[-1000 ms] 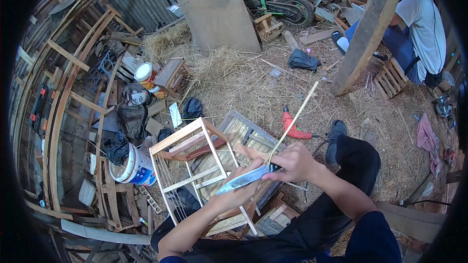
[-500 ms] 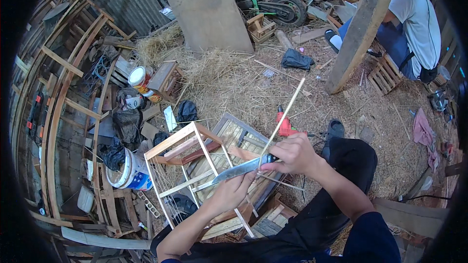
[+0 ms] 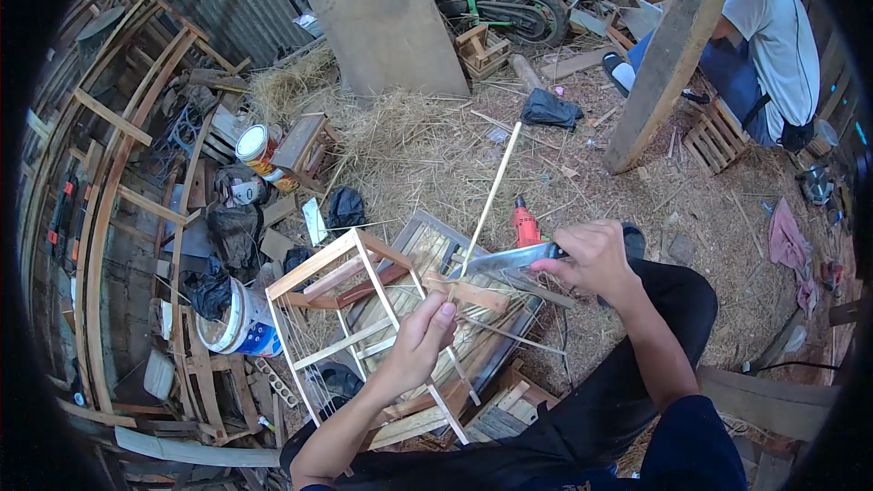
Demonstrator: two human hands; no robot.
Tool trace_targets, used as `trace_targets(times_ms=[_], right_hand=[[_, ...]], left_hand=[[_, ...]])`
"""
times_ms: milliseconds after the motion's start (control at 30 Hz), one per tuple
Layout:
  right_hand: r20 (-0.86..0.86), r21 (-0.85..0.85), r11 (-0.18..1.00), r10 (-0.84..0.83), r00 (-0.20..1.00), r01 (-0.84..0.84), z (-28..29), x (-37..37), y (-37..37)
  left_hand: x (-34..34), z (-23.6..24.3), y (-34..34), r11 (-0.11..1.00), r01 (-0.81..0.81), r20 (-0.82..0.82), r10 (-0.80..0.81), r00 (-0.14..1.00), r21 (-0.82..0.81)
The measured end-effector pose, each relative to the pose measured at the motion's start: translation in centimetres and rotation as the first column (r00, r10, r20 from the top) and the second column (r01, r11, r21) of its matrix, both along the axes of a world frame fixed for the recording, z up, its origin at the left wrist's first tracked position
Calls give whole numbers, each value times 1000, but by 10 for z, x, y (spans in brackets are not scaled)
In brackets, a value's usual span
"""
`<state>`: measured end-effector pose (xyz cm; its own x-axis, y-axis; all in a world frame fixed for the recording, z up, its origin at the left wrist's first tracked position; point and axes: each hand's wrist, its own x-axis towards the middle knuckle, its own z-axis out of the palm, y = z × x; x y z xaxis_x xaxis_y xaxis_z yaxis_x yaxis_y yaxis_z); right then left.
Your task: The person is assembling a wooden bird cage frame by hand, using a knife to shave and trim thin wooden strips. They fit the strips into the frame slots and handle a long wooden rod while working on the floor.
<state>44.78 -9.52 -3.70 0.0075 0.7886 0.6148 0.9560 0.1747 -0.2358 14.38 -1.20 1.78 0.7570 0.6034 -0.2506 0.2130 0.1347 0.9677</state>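
Observation:
My right hand (image 3: 596, 259) is closed round the dark handle of a knife (image 3: 511, 260). Its broad metal blade points left, against or just in front of a long pale wooden stick (image 3: 494, 191). In my left hand (image 3: 423, 338), thumb uppermost, is the stick's lower end; the stick slants up and away from me. Beneath the hands lies a slatted wooden panel (image 3: 427, 244). A light wooden frame (image 3: 314, 264) with thin strips along its side leans over the panel, left of my left hand.
Beyond the knife a red power drill (image 3: 526, 225) stands on the straw-strewn ground. At left are a white bucket (image 3: 259, 332) and a curved wooden lattice (image 3: 114, 191). A slanting post (image 3: 668, 64) rises at right, near a seated person (image 3: 773, 45). A motorbike (image 3: 509, 9) is at the back.
My right hand has moved the knife right and slightly up, away from my left hand. The stick's far end has swung left, and my left hand has turned thumb up.

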Motion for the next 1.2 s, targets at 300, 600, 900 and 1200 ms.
trace_targets(times_ms=[300, 600, 900, 1200], right_hand=[[-135, -72, 996, 39, 990, -49, 4, -9, -3], [-207, -100, 982, 134, 969, -157, 4, -26, 4], [-338, -57, 941, 297, 893, -334, -3, -50, 2], [-364, -41, 907, 378, 851, -420, 11, -76, 14]], left_hand=[[-6, -6, -2, 996, -14, -26, 17, 1000, 83], [6, 1, -6, 985, -164, 97, 158, 983, 53], [13, 1, -30, 963, -102, 235, 162, 958, -248], [13, -10, -31, 987, -15, 126, 36, 991, -161]])
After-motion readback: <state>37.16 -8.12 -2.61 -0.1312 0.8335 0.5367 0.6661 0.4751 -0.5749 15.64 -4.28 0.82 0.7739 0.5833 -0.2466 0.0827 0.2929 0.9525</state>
